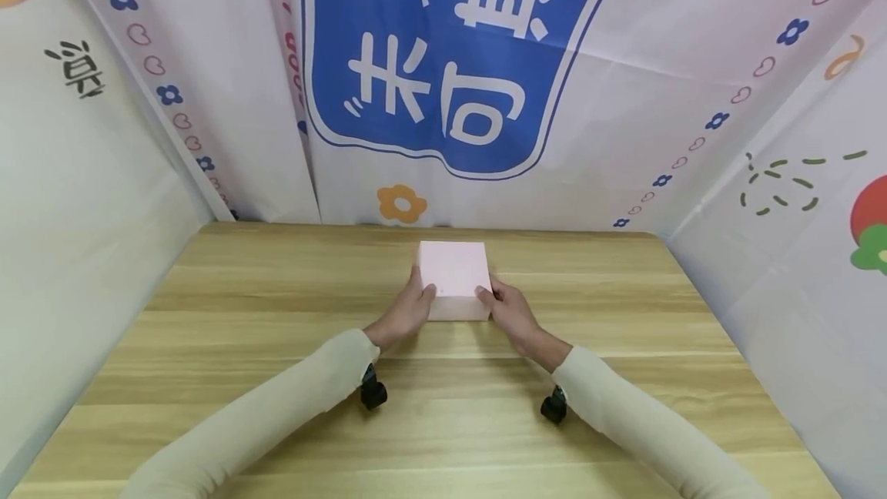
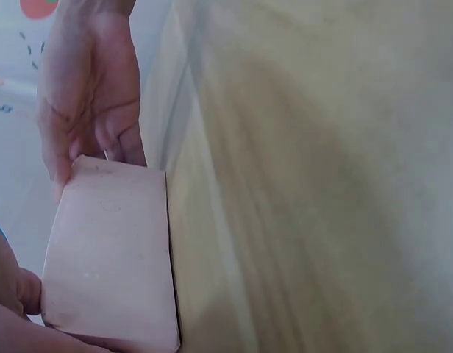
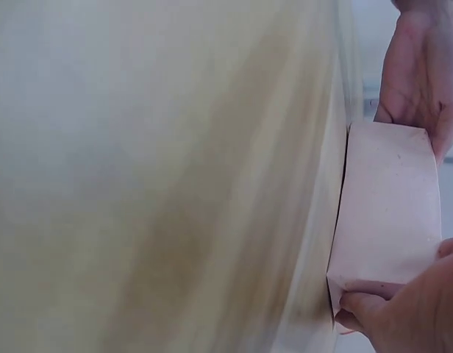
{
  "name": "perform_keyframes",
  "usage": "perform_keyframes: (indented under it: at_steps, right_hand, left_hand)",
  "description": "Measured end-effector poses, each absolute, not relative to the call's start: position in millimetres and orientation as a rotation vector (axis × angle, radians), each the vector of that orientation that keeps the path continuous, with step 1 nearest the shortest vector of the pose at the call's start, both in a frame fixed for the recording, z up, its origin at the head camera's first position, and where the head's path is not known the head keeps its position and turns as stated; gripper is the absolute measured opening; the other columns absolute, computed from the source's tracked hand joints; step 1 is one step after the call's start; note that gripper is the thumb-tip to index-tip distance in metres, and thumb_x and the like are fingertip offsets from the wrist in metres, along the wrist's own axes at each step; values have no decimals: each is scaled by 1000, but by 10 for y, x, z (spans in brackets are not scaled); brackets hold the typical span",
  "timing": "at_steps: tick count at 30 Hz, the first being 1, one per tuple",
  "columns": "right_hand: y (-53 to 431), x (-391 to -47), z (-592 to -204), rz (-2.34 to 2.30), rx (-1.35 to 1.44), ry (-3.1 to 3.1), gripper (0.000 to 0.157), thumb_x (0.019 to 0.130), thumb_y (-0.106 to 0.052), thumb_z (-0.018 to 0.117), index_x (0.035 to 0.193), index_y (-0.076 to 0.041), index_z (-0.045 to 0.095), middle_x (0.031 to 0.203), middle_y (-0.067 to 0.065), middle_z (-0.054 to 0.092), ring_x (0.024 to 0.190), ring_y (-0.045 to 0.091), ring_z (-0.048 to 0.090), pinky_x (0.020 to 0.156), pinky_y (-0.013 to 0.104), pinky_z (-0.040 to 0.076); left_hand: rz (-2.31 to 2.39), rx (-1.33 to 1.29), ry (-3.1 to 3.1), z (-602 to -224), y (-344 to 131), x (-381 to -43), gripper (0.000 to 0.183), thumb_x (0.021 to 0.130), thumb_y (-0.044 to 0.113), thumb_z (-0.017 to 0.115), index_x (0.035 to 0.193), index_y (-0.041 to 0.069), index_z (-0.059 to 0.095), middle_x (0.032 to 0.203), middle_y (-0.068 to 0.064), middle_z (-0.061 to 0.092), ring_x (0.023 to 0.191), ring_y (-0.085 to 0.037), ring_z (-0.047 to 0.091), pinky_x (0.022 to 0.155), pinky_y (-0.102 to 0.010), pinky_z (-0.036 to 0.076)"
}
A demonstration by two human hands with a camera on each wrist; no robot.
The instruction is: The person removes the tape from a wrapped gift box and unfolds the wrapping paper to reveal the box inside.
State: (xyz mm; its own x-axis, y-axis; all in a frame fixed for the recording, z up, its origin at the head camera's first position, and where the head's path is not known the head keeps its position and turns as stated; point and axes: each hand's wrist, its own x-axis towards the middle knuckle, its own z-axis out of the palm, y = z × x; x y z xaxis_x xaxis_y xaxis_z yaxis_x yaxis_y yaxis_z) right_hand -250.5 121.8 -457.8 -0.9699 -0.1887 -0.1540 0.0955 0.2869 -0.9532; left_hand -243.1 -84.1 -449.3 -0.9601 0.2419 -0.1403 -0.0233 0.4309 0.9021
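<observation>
A pale pink box [image 1: 453,268] lies near the far edge of the wooden table, between the two hands. My left hand [image 1: 409,309] grips its left side, the thumb on the top near the front corner. On the other side my right hand [image 1: 511,312] holds it in the same way. In the left wrist view the front face of the box [image 2: 112,254] shows small dark marks. The right wrist view has the box [image 3: 388,206] with the right hand's fingers [image 3: 366,309] at its near end. Fingers behind the box are partly hidden.
The wood-grain table [image 1: 443,422] stretches toward me on all sides of the box. A printed cloth [image 1: 610,145] with a blue sign hangs behind the far edge, and white cloth walls stand left and right. Small black cameras [image 1: 374,391] sit at both wrists.
</observation>
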Motion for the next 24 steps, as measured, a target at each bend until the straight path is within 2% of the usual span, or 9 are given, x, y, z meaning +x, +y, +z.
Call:
perform_keyframes:
  at_steps: [7,9,13,16,17,18,21,23,24]
  right_hand:
    - [1232,-2342,-4560,-1745,-143,2307,59,104,-29,50,155,-10,26,162,11,23,149,27,24,117,46,33]
    - [1237,-2307,-4561,-1750,-140,2293,60,104,-28,50,155,-9,24,163,11,22,149,29,25,115,48,36]
    - [1235,-2315,-4536,-1762,-80,2259,64,103,-29,52,156,-7,23,163,13,22,148,30,26,116,47,35]
    - [1266,-2407,-4498,-1749,-18,2210,73,101,-35,54,157,-5,18,163,16,21,151,31,22,120,46,27]
    - [1278,-2452,-4481,-1733,6,2197,76,101,-37,54,157,-4,16,163,16,21,151,32,21,121,46,25]
    - [1292,-2502,-4475,-1712,18,2193,78,100,-40,54,157,-4,14,163,17,21,151,32,21,122,47,23]
    - [1301,-2641,-4473,-1656,-3,2183,77,100,-42,54,156,-3,19,161,17,26,150,32,24,123,47,21]
    - [1281,-2705,-4481,-1642,-32,2185,71,100,-38,55,155,-4,26,159,16,32,147,31,30,122,47,24]
    - [1270,-2727,-4484,-1649,-55,2182,68,100,-35,56,154,-5,29,158,15,35,147,30,32,121,46,26]
  left_hand:
    - [1542,209,2463,-4480,-848,-2258,67,108,24,26,154,0,-17,164,-17,-15,153,-28,-9,125,-48,0]
    - [1524,219,2471,-4479,-853,-2228,67,108,25,26,154,-1,-16,164,-18,-14,153,-29,-9,125,-48,0]
    - [1553,175,2412,-4454,-867,-2239,68,108,28,28,156,3,-13,166,-15,-10,153,-27,-5,125,-47,3]
    - [1592,87,2336,-4413,-919,-2310,68,107,36,32,156,1,2,163,-19,10,151,-31,14,124,-51,15]
    - [1593,50,2319,-4395,-941,-2347,65,106,40,34,153,0,13,157,-21,23,146,-31,26,121,-51,24]
    - [1589,15,2301,-4381,-968,-2384,64,105,43,36,149,0,21,150,-20,31,140,-31,33,118,-50,29]
    - [1548,-33,2288,-4363,-1029,-2508,61,103,48,39,141,0,33,138,-19,43,127,-29,42,109,-48,37]
    - [1528,-44,2284,-4353,-1035,-2575,59,104,47,40,142,2,37,138,-18,46,126,-29,45,108,-47,38]
    - [1531,-33,2282,-4355,-1036,-2601,59,104,45,41,145,3,35,145,-18,43,131,-29,43,112,-49,35]
